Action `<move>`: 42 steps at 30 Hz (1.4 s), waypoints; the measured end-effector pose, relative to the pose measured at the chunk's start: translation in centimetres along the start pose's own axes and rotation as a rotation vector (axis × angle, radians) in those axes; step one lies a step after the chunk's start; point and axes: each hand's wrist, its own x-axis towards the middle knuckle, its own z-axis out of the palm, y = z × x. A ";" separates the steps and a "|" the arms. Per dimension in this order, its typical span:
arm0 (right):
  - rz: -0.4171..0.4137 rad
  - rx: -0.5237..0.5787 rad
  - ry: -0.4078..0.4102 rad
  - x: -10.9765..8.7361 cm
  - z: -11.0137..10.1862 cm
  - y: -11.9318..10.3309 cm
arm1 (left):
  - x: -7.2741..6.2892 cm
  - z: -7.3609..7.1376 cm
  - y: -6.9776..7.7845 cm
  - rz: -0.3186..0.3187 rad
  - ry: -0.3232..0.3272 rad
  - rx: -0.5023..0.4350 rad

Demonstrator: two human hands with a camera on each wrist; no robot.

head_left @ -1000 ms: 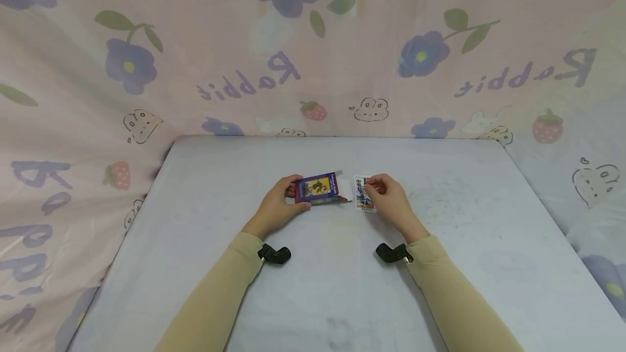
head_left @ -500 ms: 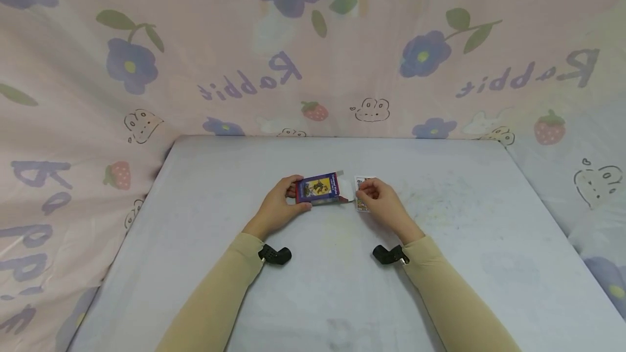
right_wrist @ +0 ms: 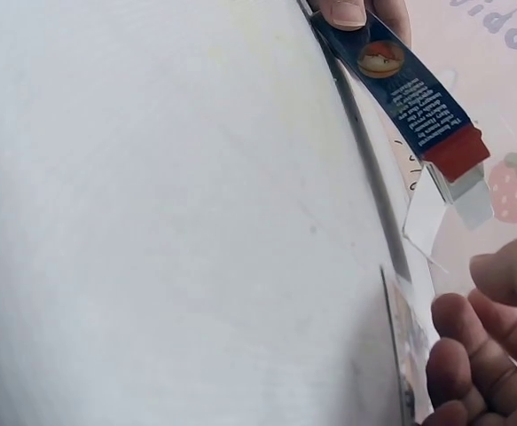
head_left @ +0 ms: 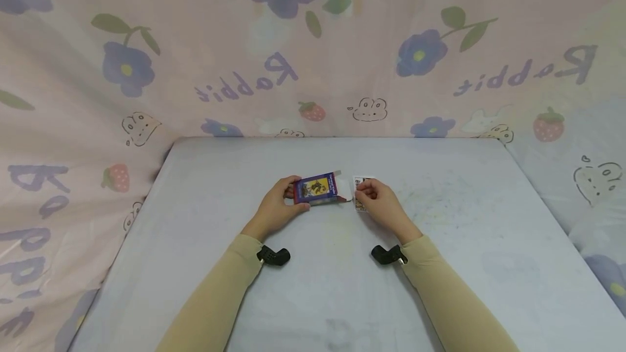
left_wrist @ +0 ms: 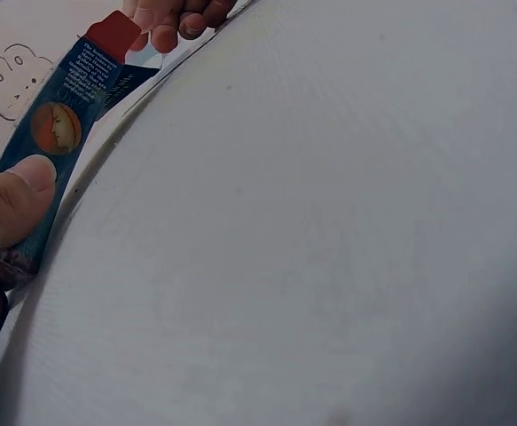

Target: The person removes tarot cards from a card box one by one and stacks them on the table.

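My left hand [head_left: 275, 206] grips a blue and red tarot card box [head_left: 315, 188] by its closed end, the thumb pressed on its narrow printed side in the left wrist view. The box lies with a yellow picture facing up. Its right end is open, with a white flap [head_left: 345, 188] sticking out. Just right of the flap lies a picture card [head_left: 358, 180]; whether it is one card or a stack, I cannot tell. Over it hovers my right hand [head_left: 386, 206], fingers loosely curled. The right wrist view shows thumb and fingertips apart, beside the card [right_wrist: 406, 355], with nothing visible between them.
The work lies on a white table [head_left: 313, 297]. Behind and beside it hangs a pale pink cloth [head_left: 342, 58] with flowers, rabbits and strawberries. A small black device [head_left: 275, 256] sits on my left wrist, a matching one [head_left: 387, 255] on the right.
My right hand has shifted slightly left over the card, covering more of it. The visible part of the card looks browner than the bluish picture earlier. Left hand and box stay put.
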 end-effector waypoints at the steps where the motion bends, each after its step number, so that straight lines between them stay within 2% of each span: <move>1: -0.002 -0.005 -0.003 0.0 0.0 0.0 | 0.0 0.0 -0.1 0.002 0.001 -0.002; 22: 0.000 -0.056 -0.060 -0.1 0.1 -0.8 | 0.0 -0.2 0.0 0.026 -0.011 -0.006; 27: -0.013 -0.058 -0.028 0.1 -0.2 -1.2 | 0.0 -0.3 -0.1 0.023 -0.010 -0.015; 33: -0.075 0.032 0.048 0.4 -0.6 -2.1 | 0.0 -0.3 -0.2 0.016 -0.009 -0.020; 36: -0.107 0.101 0.059 0.4 -0.4 -2.5 | 0.0 -0.2 -0.2 0.014 -0.010 -0.018; 39: -0.126 0.165 0.028 0.3 0.0 -2.8 | 0.0 -0.2 -0.2 0.015 -0.008 -0.022; 42: -0.124 0.203 -0.042 0.3 0.4 -3.1 | 0.0 -0.1 -0.2 0.015 -0.005 -0.026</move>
